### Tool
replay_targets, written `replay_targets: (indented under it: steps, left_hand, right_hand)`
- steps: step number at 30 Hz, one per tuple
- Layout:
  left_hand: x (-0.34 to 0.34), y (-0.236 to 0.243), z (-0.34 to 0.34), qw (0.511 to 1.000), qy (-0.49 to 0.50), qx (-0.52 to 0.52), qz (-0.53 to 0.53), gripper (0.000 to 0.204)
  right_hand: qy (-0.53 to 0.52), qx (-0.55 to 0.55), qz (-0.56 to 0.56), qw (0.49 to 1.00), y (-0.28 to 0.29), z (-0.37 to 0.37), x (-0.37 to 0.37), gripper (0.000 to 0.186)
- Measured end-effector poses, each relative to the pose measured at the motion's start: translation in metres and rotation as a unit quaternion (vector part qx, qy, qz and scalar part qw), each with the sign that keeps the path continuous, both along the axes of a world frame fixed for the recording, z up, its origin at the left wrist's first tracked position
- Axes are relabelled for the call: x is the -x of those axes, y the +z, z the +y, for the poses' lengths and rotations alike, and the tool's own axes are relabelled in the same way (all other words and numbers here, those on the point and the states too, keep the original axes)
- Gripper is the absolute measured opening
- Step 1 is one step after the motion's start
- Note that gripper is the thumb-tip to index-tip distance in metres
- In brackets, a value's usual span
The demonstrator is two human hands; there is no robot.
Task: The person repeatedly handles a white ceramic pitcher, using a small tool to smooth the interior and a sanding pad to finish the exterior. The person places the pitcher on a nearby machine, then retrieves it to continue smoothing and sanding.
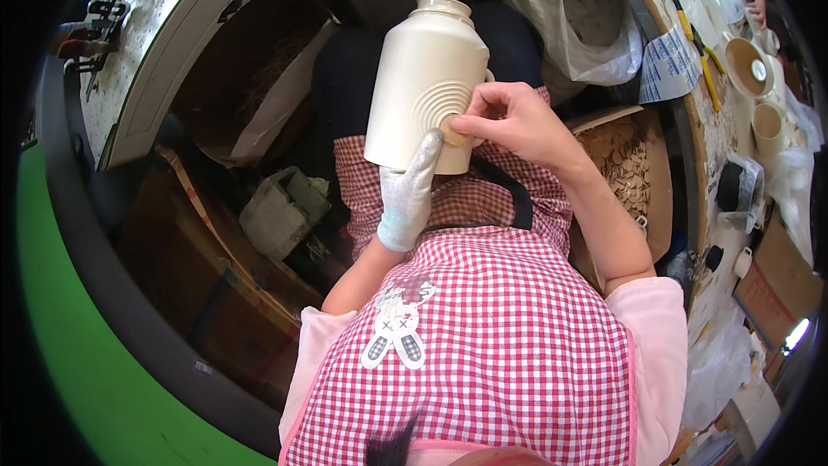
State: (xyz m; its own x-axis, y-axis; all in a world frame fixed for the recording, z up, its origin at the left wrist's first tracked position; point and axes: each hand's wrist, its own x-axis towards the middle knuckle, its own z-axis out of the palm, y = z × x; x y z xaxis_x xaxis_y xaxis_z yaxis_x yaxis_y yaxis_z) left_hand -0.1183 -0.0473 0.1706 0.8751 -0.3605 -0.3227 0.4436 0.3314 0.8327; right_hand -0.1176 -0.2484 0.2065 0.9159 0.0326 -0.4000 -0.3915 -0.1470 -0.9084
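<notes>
A cream, jug-like container (412, 65) with a narrow neck, a side handle and raised concentric rings stands upright over my lap, slightly tilted. My left hand (410, 181), in a pale glove, holds it by the lower part, its thumb or finger reaching up beside the rings. My bare right hand (509, 121) pinches a small round beige piece (450, 135) against the middle of the rings. The container's far side and part of my left hand's fingers are hidden.
Clamps (90, 45) line a left bench. A carton (638, 164) of small beige pieces is beside my right arm. A white bag (578, 17) lies beyond. The right bench (707, 190) holds pliers (690, 34), cream containers (768, 121) and plastic wrap. Another person's arm (752, 0) shows top right.
</notes>
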Motion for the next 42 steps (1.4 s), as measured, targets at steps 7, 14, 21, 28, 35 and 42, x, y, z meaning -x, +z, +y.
replay_targets:
  steps: [7,14,21,28,35,42]
  left_hand:
    - [-0.008,0.000,0.004,0.999,0.001,-0.038,0.004,0.039]
    - [-0.006,-0.001,0.006,0.998,-0.025,-0.044,-0.025,0.041]
    - [-0.009,-0.001,0.003,0.996,0.004,-0.075,-0.047,0.040]
    - [-0.010,0.000,0.005,0.999,-0.020,-0.051,0.000,0.042]
    - [-0.012,0.005,0.006,0.999,-0.014,-0.036,0.016,0.043]
    - [-0.007,0.005,0.009,0.999,-0.007,-0.034,0.029,0.041]
  right_hand:
    - [-0.012,0.091,-0.038,0.995,-0.005,0.013,-0.003,0.027]
    - [-0.055,0.110,-0.109,0.986,-0.009,0.022,0.009,0.024]
    - [-0.059,-0.012,0.041,0.997,-0.006,0.017,0.009,0.023]
    - [-0.035,0.026,-0.019,0.999,0.004,0.008,0.006,0.023]
    - [-0.004,0.115,-0.081,0.990,0.006,0.007,-0.002,0.023]
    - [-0.034,0.082,-0.052,0.995,0.005,0.012,0.006,0.020]
